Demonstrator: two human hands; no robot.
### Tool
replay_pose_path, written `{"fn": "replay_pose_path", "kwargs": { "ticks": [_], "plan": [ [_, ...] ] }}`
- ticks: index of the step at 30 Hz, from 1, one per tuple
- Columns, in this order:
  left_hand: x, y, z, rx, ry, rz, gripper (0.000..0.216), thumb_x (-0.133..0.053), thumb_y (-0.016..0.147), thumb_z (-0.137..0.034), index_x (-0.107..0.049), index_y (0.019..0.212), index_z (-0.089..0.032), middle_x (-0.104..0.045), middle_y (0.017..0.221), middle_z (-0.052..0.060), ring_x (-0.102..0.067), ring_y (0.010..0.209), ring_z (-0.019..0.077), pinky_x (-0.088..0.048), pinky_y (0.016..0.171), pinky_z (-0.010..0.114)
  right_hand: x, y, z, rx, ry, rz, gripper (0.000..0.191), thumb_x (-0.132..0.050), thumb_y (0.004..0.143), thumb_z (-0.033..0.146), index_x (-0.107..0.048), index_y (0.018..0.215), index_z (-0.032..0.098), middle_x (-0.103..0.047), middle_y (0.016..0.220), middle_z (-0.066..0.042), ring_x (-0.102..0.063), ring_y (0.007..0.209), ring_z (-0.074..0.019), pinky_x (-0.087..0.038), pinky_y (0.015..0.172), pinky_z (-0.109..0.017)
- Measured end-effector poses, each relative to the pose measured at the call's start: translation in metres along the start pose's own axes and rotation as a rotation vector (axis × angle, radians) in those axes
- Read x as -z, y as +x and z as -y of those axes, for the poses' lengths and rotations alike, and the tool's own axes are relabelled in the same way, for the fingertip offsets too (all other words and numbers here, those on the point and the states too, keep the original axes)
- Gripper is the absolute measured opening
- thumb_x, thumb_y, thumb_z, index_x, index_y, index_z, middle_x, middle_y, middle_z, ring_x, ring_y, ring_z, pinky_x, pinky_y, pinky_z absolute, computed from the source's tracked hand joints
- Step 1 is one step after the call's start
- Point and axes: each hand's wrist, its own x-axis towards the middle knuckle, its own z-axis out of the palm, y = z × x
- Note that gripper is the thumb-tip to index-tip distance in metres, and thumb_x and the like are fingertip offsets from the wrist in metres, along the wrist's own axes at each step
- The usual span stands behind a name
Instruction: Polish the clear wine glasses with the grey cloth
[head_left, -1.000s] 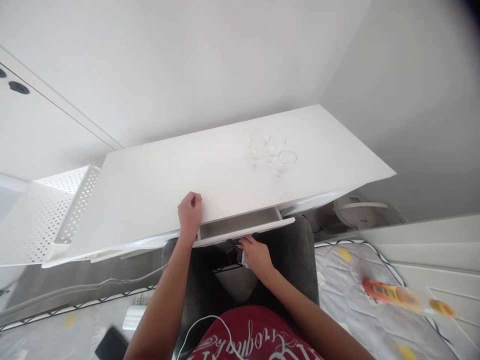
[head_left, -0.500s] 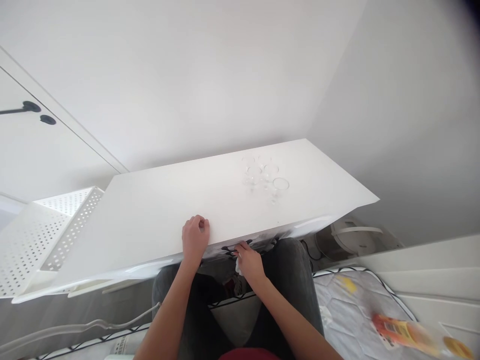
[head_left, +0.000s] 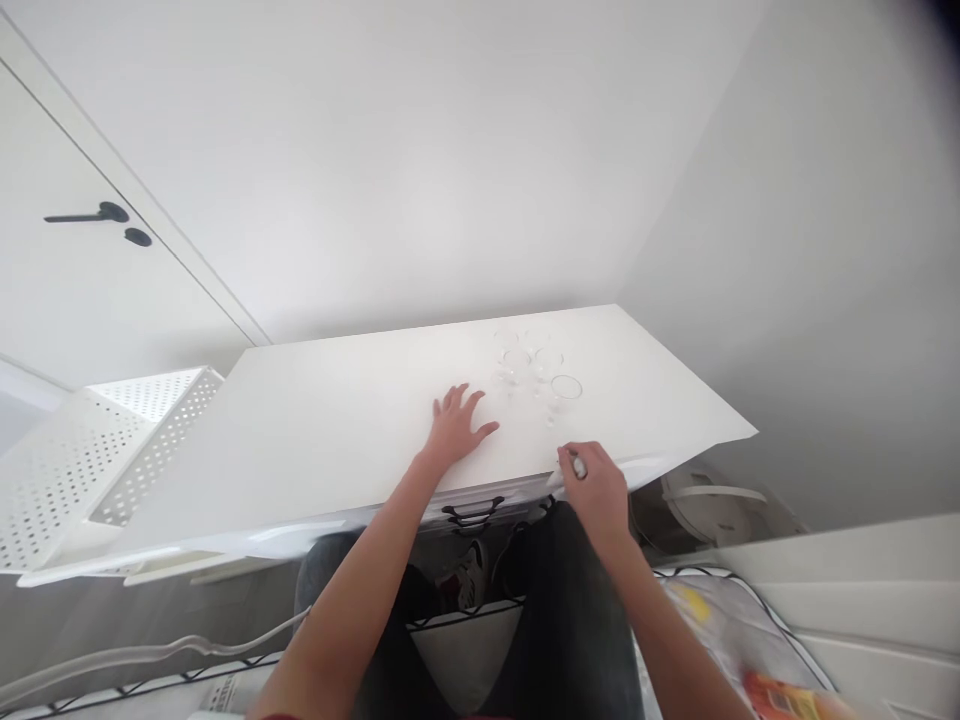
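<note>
My left hand rests on the white tabletop with its fingers spread and nothing in it. At the front edge, my right hand is closed around a crumpled white tissue, mostly hidden by the fingers. Several clear stemmed glasses stand in a cluster beyond both hands. The nearest glass is a short way past my right hand; it touches neither hand.
Dark drawer handles sit below the front edge, between my knees. A white perforated shelf adjoins the left end. A door with a black handle is at far left. An orange package lies at lower right.
My left hand has moved right and forward, its curled fingers now spread. My right hand has risen from the drawer handle to the tabletop's edge, farther right, still holding the tissue.
</note>
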Motion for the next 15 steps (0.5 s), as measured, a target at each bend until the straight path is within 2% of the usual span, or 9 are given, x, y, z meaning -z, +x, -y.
{"fn": "replay_pose_path", "kwargs": {
  "ticks": [3,4,6,9,11,13,15],
  "plan": [
    [-0.011,0.032,-0.015,-0.037,-0.007,0.096,0.079,-0.045,0.096,-0.071,-0.031,0.163,-0.031,-0.023,0.175,0.010,-0.015,0.162,0.0368,-0.013,0.127,0.068,0.003,0.049,-0.012,-0.213,-0.105,0.213,0.056,-0.057,0.090,0.068,-0.075,0.112,0.019,-0.074,0.097,-0.016,-0.069,0.094,-0.0332,-0.054,0.088,-0.046],
    [-0.014,0.038,-0.019,-0.030,-0.006,0.105,0.085,-0.043,0.095,-0.075,-0.026,0.165,-0.030,-0.020,0.175,0.011,-0.013,0.163,0.0376,-0.010,0.127,0.069,0.001,0.060,-0.016,-0.245,-0.119,0.289,0.062,-0.060,0.086,0.071,-0.074,0.116,0.019,-0.074,0.100,-0.017,-0.069,0.097,-0.0352,-0.053,0.090,-0.048],
    [-0.019,0.047,-0.021,-0.044,-0.019,0.102,0.091,-0.037,0.093,-0.080,-0.020,0.167,-0.029,-0.014,0.177,0.011,-0.010,0.163,0.0384,-0.009,0.126,0.071,-0.007,0.076,-0.022,-0.247,-0.129,0.341,0.075,-0.059,0.083,0.076,-0.068,0.131,0.020,-0.074,0.111,-0.018,-0.069,0.105,-0.0385,-0.052,0.093,-0.052],
    [-0.026,0.058,-0.013,-0.096,-0.030,0.109,0.091,-0.030,0.091,-0.084,-0.019,0.168,-0.036,-0.012,0.177,0.007,-0.009,0.163,0.0404,-0.007,0.124,0.075,-0.021,0.094,-0.029,-0.115,-0.200,0.382,0.087,-0.051,0.082,0.083,-0.065,0.141,0.020,-0.064,0.134,-0.026,-0.066,0.117,-0.0442,-0.051,0.093,-0.055],
    [-0.029,0.064,-0.007,-0.114,-0.027,0.120,0.092,-0.026,0.089,-0.086,-0.018,0.168,-0.038,-0.009,0.178,0.005,-0.006,0.162,0.0424,-0.006,0.122,0.077,-0.030,0.103,-0.035,-0.110,-0.250,0.374,0.095,-0.046,0.082,0.087,-0.062,0.147,0.019,-0.052,0.146,-0.033,-0.065,0.118,-0.0472,-0.050,0.085,-0.059],
    [-0.033,0.067,-0.004,-0.126,-0.024,0.134,0.089,-0.022,0.091,-0.084,-0.021,0.167,-0.038,-0.010,0.178,0.002,-0.005,0.162,0.0447,-0.005,0.120,0.079,-0.036,0.111,-0.045,-0.016,-0.220,0.367,0.090,-0.047,0.084,0.085,-0.063,0.146,0.022,-0.051,0.149,-0.031,-0.061,0.126,-0.0464,-0.049,0.086,-0.059],
    [-0.038,0.069,-0.003,-0.146,-0.017,0.130,0.085,-0.019,0.092,-0.082,-0.026,0.166,-0.039,-0.011,0.177,-0.002,-0.006,0.161,0.0460,-0.005,0.119,0.081,-0.043,0.118,-0.060,0.155,-0.187,0.320,0.080,-0.047,0.086,0.081,-0.062,0.147,0.030,-0.056,0.147,-0.026,-0.055,0.135,-0.0442,-0.049,0.088,-0.059]
  ]
}}
